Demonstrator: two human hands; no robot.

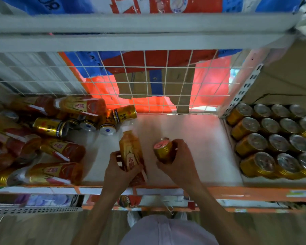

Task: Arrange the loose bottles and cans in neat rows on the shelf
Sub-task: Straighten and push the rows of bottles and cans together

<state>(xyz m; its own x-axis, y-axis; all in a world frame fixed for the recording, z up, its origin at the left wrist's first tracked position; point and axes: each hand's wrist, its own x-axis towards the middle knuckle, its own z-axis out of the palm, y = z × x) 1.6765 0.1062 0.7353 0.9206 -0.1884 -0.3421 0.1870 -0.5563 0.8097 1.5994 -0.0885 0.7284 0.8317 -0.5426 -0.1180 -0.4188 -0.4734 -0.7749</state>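
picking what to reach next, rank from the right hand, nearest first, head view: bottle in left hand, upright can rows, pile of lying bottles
1. bottle, just left of the right hand, held in the left hand
2. upright can rows, off to the right
3. pile of lying bottles, far left

The can (163, 150) is glossy gold metal, like the rowed cans (268, 138), whose lids are bare silvery metal. The bottle (131, 152) is smooth clear plastic under a shiny printed wrap. The shelf (193, 138) is smooth white with a soft sheen, the wire grid (166, 82) white-coated metal, the cardboard (290, 76) matt brown.
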